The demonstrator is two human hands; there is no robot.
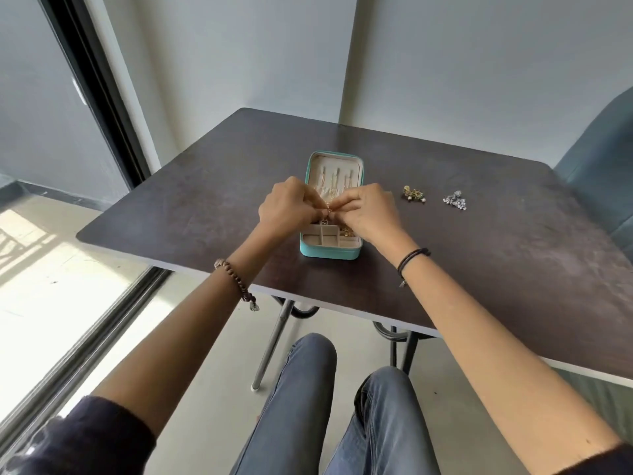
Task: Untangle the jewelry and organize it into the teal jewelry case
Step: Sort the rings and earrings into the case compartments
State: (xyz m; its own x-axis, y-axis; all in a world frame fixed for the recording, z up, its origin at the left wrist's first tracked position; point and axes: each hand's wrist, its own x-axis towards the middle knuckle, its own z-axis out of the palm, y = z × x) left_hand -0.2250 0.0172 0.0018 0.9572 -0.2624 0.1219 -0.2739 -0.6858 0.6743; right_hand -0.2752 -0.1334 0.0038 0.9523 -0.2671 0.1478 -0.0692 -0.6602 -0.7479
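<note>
Hands are meeting above the middle of the teal jewelry case (329, 254) in the head view. The left hand (286, 209) is curling its fingers inward and pinching a small gold piece (327, 210) at its fingertips. The right hand (368, 214) is pinching the same piece from the other side, thumb and forefinger pressing together on it. The case is lying open near the centre of the dark table (496, 275), with its lid flat on the far side and its divided tray on the near side. Gold chains (337, 180) are lying in the lid. More gold jewelry (347, 232) is sitting at the tray's right side, partly hidden by the right hand. Right of the case and apart from it, a gold-and-green cluster (413, 194) and, farther right, a silver cluster (455, 200) are resting on the table. A brown bead bracelet (236, 284) is circling the left wrist and a black cord (412, 257) the right. A teal chair (603, 173) is standing at the table's far right.
</note>
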